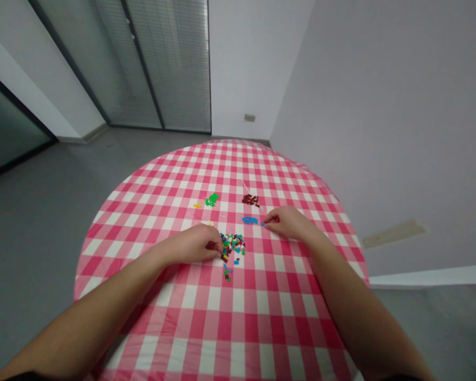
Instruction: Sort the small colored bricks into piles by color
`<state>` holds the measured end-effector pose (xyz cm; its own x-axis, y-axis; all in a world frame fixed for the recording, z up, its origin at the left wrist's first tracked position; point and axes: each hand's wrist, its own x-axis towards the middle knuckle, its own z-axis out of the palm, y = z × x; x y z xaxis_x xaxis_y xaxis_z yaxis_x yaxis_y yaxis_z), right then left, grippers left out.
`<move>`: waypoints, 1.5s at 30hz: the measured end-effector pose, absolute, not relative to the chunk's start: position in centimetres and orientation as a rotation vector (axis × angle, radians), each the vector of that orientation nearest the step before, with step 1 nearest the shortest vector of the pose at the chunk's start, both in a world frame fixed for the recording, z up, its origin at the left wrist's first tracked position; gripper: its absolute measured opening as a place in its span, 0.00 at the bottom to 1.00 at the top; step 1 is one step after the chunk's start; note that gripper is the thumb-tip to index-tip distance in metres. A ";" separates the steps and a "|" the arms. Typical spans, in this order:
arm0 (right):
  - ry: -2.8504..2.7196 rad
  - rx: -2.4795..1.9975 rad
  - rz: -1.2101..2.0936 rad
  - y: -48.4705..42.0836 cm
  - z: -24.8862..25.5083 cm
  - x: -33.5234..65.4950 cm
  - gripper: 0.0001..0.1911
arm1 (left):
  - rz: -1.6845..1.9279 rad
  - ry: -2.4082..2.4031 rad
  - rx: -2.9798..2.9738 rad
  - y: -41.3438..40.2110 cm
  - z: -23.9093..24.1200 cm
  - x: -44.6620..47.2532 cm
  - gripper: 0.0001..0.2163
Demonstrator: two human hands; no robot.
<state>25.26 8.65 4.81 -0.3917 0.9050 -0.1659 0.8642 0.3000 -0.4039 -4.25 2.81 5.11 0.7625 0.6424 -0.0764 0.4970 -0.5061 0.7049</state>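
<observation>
My left hand (200,243) is at the left side of a mixed pile of small toy building bricks (235,244), its fingers curled together. A dark brown brick (224,258) shows at its thumb and fingertips. Farther right, my right hand (284,221) pinches a small blue brick (263,224) just above or on the cloth; I cannot tell which. Beside it lies a group of blue bricks (249,220). Behind that are brown bricks (250,200). Green bricks (212,199) form a group at the back left, with a few yellow bricks (197,205) next to them.
A red-and-white checked cloth (222,328) covers the round table. A few stray bricks (227,273) lie in front of the mixed pile, and pale pieces (210,224) lie behind my left hand. A wall (381,116) stands to the right, glass partitions (162,63) at the back left.
</observation>
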 end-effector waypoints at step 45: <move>-2.080 -1.113 1.406 5.7 2.8 19.6 0.12 | 0.743 1.037 2.193 2.1 3.5 -2.3 0.06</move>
